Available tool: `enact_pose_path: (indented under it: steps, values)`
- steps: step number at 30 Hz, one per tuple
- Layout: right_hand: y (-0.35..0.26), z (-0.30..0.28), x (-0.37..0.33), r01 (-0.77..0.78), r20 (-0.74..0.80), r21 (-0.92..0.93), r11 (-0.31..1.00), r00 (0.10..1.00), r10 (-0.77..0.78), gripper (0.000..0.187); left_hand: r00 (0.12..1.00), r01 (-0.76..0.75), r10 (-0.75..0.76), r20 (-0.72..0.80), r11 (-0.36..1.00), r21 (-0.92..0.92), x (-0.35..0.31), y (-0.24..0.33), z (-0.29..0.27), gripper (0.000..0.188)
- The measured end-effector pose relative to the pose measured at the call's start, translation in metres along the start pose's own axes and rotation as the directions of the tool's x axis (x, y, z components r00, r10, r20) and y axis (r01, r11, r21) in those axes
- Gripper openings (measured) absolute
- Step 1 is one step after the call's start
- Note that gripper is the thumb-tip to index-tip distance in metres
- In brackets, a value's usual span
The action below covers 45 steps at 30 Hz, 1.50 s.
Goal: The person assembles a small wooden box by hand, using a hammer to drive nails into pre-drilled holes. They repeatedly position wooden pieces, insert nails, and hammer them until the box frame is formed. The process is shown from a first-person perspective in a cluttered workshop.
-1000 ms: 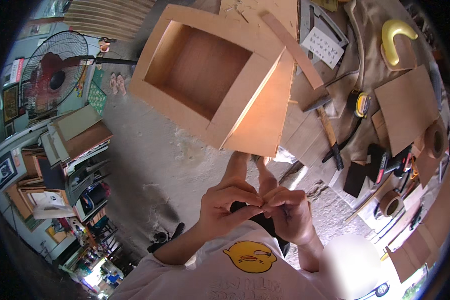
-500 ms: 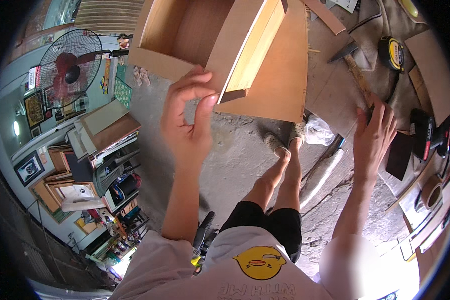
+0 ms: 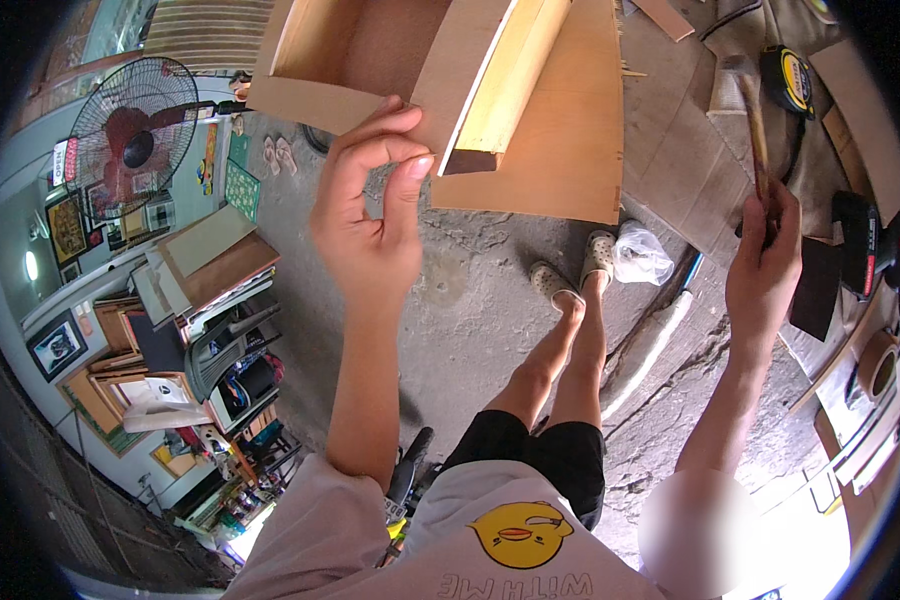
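Note:
In front of me is a wooden box frame (image 3: 448, 75), open on top, with a pale wood side and a white-edged panel. It rests on a light brown board (image 3: 560, 150). My left hand (image 3: 370, 215) is at the near corner of the frame, thumb and forefinger pinched together, other fingers curled against the panel. Something tiny may sit in that pinch, but I cannot make it out. On the right, my right hand (image 3: 767, 260) grips a hammer (image 3: 754, 120) by its wooden handle, the head pointing away from me.
A yellow-and-black tape measure (image 3: 790, 80) lies past the hammer on the cardboard-covered surface (image 3: 665, 150). To the right are a black-and-red tool (image 3: 855, 245) and a roll of tape (image 3: 878, 365). A fan (image 3: 135, 145) stands left; a plastic bag (image 3: 642, 253) lies near my feet.
My right hand has closed around the hammer's handle and lifted it from the surface, its head swinging to the right. My left hand stays at the frame's corner.

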State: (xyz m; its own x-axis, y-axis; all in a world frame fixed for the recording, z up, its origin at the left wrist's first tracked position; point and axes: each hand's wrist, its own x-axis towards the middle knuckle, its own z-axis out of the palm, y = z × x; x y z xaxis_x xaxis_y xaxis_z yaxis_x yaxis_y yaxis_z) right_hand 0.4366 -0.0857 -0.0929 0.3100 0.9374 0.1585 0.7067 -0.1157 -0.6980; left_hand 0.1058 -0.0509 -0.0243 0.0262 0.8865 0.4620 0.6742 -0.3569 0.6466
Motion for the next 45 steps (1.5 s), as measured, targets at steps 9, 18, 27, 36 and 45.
enact_pose_path:
  steps: [9, 18, 27, 36, 45]
  values:
    - [-0.071, -0.020, -0.053, -0.296, 0.196, 0.577, 0.761, 0.955, 0.223, 0.037, 1.000, -0.006, 0.006, 0.014, 1.000, 0.009, 0.002, 0.005, 0.000, 0.006]
    - [-0.113, -0.047, -0.069, -0.107, 0.351, 0.277, 0.955, 0.936, 0.003, 0.024, 0.996, 0.054, -0.065, -0.065, 0.985, -0.161, -0.004, 0.008, 0.005, 0.011]
    - [-0.163, -0.057, -0.054, 0.244, 0.457, 0.090, 0.966, 0.851, -0.258, 0.031, 0.978, 0.036, -0.080, -0.191, 0.974, -0.225, -0.011, 0.003, 0.016, 0.013]
    - [-0.175, -0.053, -0.050, 0.348, 0.493, -0.035, 0.937, 0.822, -0.286, 0.030, 0.973, 0.019, -0.087, -0.214, 0.953, -0.303, -0.015, -0.001, 0.017, 0.012]
    - [-0.172, -0.045, -0.051, 0.517, 0.414, -0.100, 0.850, 0.798, -0.437, 0.033, 0.968, 0.039, -0.124, -0.217, 0.933, -0.358, -0.016, -0.001, 0.020, 0.013]
